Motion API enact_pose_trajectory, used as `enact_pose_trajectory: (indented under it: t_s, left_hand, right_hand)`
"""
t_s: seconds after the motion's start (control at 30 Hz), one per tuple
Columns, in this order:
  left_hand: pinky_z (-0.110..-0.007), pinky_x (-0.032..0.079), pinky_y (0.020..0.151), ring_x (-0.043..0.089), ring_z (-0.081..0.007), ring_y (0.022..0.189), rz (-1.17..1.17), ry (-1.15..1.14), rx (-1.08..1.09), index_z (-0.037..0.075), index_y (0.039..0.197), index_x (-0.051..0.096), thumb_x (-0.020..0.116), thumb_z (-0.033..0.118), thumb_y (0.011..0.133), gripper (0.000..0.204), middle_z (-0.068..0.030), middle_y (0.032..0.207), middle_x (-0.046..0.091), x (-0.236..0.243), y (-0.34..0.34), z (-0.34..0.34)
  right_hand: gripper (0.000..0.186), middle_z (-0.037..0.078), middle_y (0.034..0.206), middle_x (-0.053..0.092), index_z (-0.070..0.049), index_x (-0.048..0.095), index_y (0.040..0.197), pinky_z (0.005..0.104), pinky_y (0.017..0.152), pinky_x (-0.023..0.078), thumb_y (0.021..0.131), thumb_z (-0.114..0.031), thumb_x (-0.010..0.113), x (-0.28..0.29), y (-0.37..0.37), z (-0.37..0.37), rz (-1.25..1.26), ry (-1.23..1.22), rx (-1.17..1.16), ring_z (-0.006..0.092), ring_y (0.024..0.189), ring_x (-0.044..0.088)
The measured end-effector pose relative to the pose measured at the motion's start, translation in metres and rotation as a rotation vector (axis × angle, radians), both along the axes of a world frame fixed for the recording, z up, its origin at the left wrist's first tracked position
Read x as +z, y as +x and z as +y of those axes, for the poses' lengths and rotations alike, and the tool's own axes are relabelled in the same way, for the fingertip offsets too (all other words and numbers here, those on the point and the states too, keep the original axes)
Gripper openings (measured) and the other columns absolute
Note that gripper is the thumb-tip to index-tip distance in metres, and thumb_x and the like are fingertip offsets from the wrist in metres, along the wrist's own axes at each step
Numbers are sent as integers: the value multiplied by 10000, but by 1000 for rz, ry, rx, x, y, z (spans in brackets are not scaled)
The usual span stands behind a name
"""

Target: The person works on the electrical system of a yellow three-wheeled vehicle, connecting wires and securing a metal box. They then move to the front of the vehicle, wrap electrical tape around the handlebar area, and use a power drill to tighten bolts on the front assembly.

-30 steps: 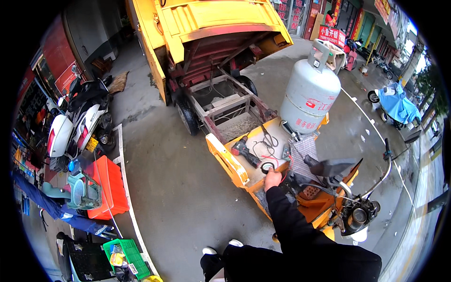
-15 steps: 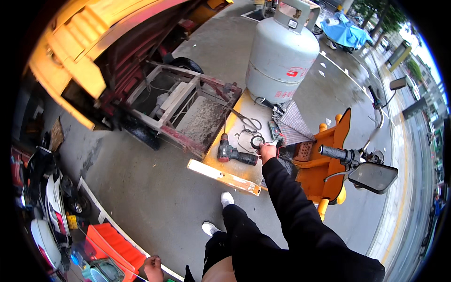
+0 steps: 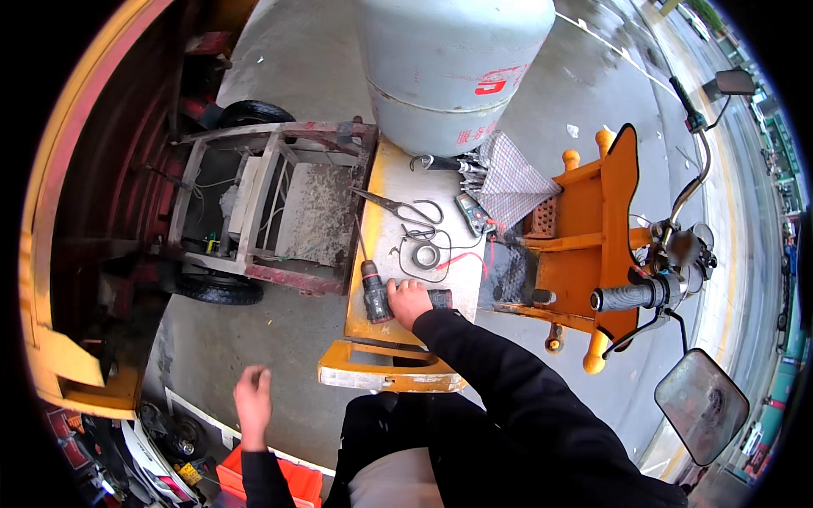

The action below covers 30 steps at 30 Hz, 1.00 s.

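- The drill (image 3: pixel 374 292) lies on its side on the vehicle platform (image 3: pixel 389 172), directly under the right hand (image 3: pixel 409 300); its dark body shows left of the fingers, its handle end right of them.
- That right hand is grasping the drill by its handle, fingers curled over the top – the undersides are hidden.
- The long thin bit points away from the person, out from the drill's far end.
- The left hand (image 3: pixel 253 402) hangs well apart from the drill, to its left and closer to the person – fingers loosely bent, nothing visible in them.
- A dark ring-shaped roll (image 3: pixel 416 261) lies just beyond the drill's handle, with a thin black cable around it.
- Scissors (image 3: pixel 402 208) lie farther beyond the drill, handles toward the right.
- A small meter (image 3: pixel 472 213) with red leads sits beyond the drill and to its right.
- Past these, farthest from the drill, are a folded checked umbrella (image 3: pixel 512 173) and a grey gas cylinder (image 3: pixel 453 72).
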<state>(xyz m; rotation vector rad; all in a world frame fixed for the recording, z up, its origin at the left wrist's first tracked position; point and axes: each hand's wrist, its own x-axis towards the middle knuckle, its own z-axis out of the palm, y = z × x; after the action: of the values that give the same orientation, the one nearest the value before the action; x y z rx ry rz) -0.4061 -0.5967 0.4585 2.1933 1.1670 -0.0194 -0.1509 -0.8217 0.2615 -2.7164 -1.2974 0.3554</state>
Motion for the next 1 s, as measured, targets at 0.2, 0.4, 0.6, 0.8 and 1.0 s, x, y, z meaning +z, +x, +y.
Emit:
enact_pose_trajectory:
  t_s: [0.2, 0.4, 0.6, 0.8, 1.0]
  left_hand:
    - [-431, 526, 824, 666, -377, 936, 33, -124, -559, 1, 1000, 663, 648, 150, 843, 218, -208, 954, 697, -116, 173, 17]
    - [-420, 488, 915, 586, -343, 1080, -124, -38, -714, 51, 1158, 596, 670, 51, 809, 357, -163, 1122, 614, -195, 290, -35]
    - [-407, 449, 962, 528, -344, 1149, -200, -129, -955, 49, 1182, 610, 750, 73, 760, 445, -147, 1171, 540, -202, 331, -53]
    - [-405, 461, 939, 552, -329, 1103, -254, -113, -980, 44, 1148, 625, 767, 122, 760, 420, -124, 1132, 561, -213, 338, -51]
    - [-413, 469, 898, 569, -321, 1041, -280, -85, -951, 45, 1042, 657, 759, 152, 770, 310, -111, 1033, 589, -227, 342, -56]
  right_hand:
    - [700, 234, 902, 642, -27, 415, 1365, 467, 783, 514, 740, -179, 690, 133, 37, -28, 563, 429, -44, 400, 839, 647]
    - [582, 191, 1077, 674, -47, 571, 1277, 388, 818, 553, 732, -154, 744, 214, -5, -159, 464, 386, -461, 371, 944, 673]
    - [171, 97, 780, 636, -6, 612, 900, 346, 621, 495, 747, -77, 642, 218, -167, -247, 388, 342, -1407, 195, 672, 610]
    - [240, 66, 793, 597, 21, 577, 964, 317, 578, 486, 729, -18, 608, 173, -304, -242, 294, 488, -1955, 158, 633, 579]
    - [149, 118, 713, 635, 93, 619, 806, 338, 546, 511, 721, -26, 648, 151, -392, -219, 404, 436, -2357, 218, 585, 632]
